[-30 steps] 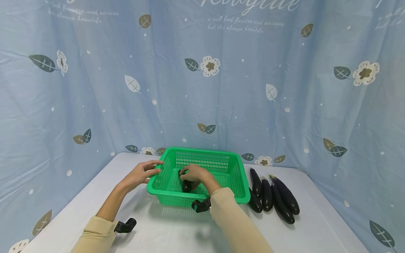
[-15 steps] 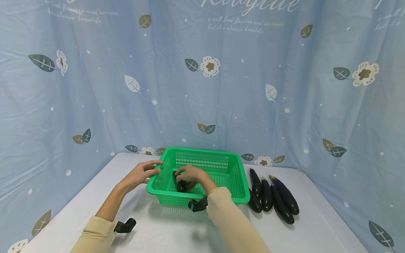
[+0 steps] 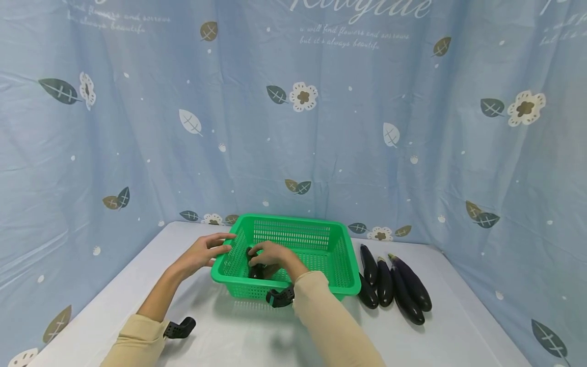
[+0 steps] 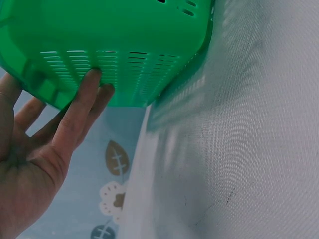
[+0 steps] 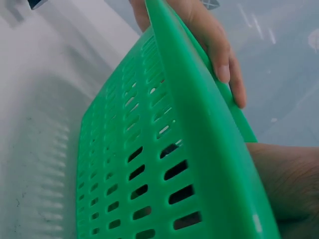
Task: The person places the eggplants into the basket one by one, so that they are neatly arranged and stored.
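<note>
Eggplant (image 3: 255, 271) within the near left part of the green basket (image 3: 238, 280), gripped by the curled fingers of the right hand (image 3: 271, 255); in the right wrist view the basket hides this grip. The left hand (image 3: 204, 253) touches the basket's left side with extended fingers, two seen against its outside only in the left wrist view. Five more eggplants (image 3: 384, 283) lie right, on a white table (image 3: 458, 326) before a blue patterned curtain (image 3: 348, 153).

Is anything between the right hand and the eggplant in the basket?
Nothing visible: in the head view the right hand grips the eggplant directly, inside the basket. In the right wrist view, the basket's wall mostly hides the grip.
</note>
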Motion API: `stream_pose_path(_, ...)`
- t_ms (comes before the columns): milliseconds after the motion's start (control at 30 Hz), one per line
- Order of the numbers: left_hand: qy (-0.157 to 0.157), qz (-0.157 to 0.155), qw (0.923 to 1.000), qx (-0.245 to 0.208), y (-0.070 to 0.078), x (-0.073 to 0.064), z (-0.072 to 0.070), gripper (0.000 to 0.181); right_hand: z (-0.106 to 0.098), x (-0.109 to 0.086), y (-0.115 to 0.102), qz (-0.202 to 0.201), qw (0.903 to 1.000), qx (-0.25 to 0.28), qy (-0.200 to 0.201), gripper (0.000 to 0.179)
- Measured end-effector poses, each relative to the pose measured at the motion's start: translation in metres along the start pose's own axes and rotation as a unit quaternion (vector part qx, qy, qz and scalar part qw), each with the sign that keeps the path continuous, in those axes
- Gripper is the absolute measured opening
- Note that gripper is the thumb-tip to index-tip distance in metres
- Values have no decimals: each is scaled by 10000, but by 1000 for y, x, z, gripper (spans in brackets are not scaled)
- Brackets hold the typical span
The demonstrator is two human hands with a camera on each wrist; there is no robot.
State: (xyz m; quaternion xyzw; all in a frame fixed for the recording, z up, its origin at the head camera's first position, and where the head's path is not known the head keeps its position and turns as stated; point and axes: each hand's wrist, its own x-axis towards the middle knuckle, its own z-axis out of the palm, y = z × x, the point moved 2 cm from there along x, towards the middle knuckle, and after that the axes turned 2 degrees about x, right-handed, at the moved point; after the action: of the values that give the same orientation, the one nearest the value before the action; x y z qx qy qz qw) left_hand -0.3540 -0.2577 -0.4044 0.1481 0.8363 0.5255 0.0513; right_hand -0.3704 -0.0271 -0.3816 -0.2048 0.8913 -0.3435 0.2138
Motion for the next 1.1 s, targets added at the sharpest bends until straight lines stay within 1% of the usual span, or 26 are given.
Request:
stream_pose_path(133,6,0,10000,22,0,0,0,59,2,1,0,-102,9994,-325,44,45)
stream_pose_path(267,21,-10,10000,-8,0,-1,0,58,5,2,-2,-137,9988,-461,56,46)
stream_pose_path(433,25,-17,10000,17,0,-1,0,58,7,2,-3,-59,9994,-328,-54,48)
stream_pose_path(533,35,-10,10000,52,1,-1,1,58,8,1,-4,16,9998,-133,-133,49)
stream_pose_path(667,36,8,10000,42,1,-1,1,58,8,0,-6,52,9997,-70,-215,51)
stream_pose_path(967,31,12,10000,27,1,-1,1,58,9,-2,-8,104,9993,-92,-334,54)
stream_pose_path(1100,30,0,10000,23,1,-1,0,58,8,-2,-8,82,9989,-273,-375,55)
